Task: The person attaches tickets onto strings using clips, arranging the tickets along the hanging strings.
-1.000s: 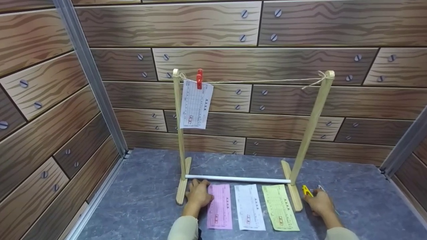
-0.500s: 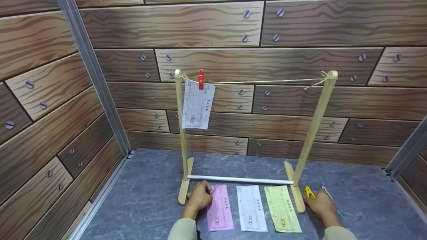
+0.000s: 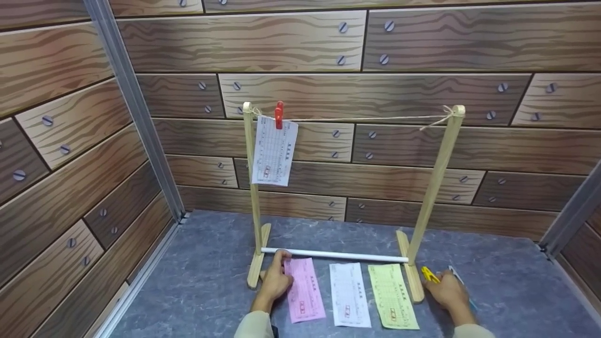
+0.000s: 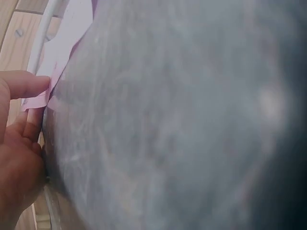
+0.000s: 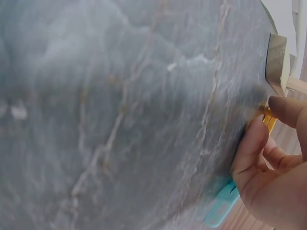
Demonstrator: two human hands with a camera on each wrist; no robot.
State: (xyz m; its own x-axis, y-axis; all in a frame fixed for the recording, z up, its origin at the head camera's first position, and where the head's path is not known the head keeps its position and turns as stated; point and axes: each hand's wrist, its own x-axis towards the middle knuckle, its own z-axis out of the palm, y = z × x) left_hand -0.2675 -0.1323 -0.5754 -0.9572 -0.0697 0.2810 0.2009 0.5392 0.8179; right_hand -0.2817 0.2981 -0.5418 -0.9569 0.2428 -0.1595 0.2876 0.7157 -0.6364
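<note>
My left hand (image 3: 274,281) pinches the upper left corner of a pink paper slip (image 3: 305,293) that lies on the tabletop. In the left wrist view the thumb is on top of the pink slip (image 4: 62,52) and the fingers are under its edge. My right hand (image 3: 449,292) holds a yellow clothespin (image 3: 429,274) between thumb and fingertips, just right of the rack's right foot. A teal clothespin (image 5: 223,206) lies beside that hand. A white slip (image 3: 350,295) and a pale green slip (image 3: 393,295) lie side by side to the right of the pink one.
Behind the slips stands a wooden rack (image 3: 436,188) with a white crossbar (image 3: 333,255). A string (image 3: 366,118) spans its posts. At the string's left end, a red clothespin (image 3: 279,115) holds a hanging white slip (image 3: 273,152). Wood-patterned walls (image 3: 291,42) enclose the grey tabletop (image 3: 188,281).
My left fingers have gone from lying beside the pink slip to pinching its corner. The slip has tilted and shifted slightly left. My right hand keeps the yellow clothespin in nearly the same place.
</note>
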